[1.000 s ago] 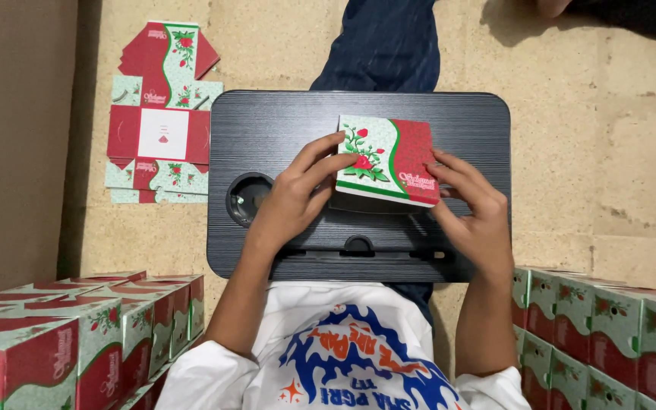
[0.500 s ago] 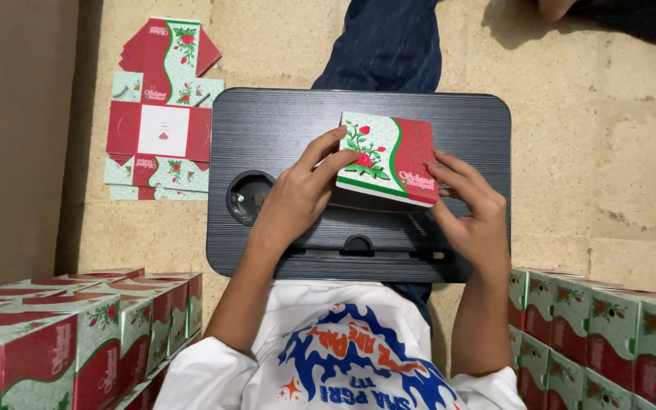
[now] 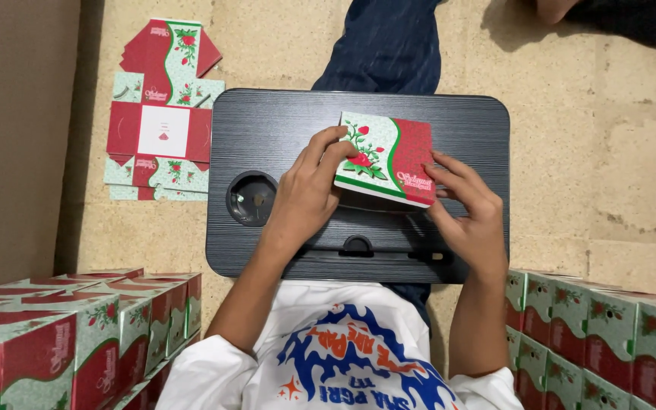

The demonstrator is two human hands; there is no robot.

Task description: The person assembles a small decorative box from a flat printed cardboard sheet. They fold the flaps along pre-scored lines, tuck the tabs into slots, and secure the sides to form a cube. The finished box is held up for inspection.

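A small cardboard box (image 3: 387, 158), pale green and red with a rose print, rests on a black lap tray (image 3: 267, 133) over my legs. My left hand (image 3: 309, 191) grips its left side, fingers curled over the top edge. On the right side, my right hand (image 3: 468, 215) holds the box, fingertips pressing the red end. The box's lid face points up and tilts slightly toward me.
A stack of flat unfolded box blanks (image 3: 162, 114) lies on the tan floor left of the tray. Several assembled boxes stand in rows at lower left (image 3: 77, 334) and lower right (image 3: 594, 334). Another person's blue-trousered leg (image 3: 389, 45) lies beyond the tray. A round cup recess (image 3: 251, 199) sits in the tray.
The box has shifted a little between my hands and my fingers have adjusted around its edges. Everything else stays put.
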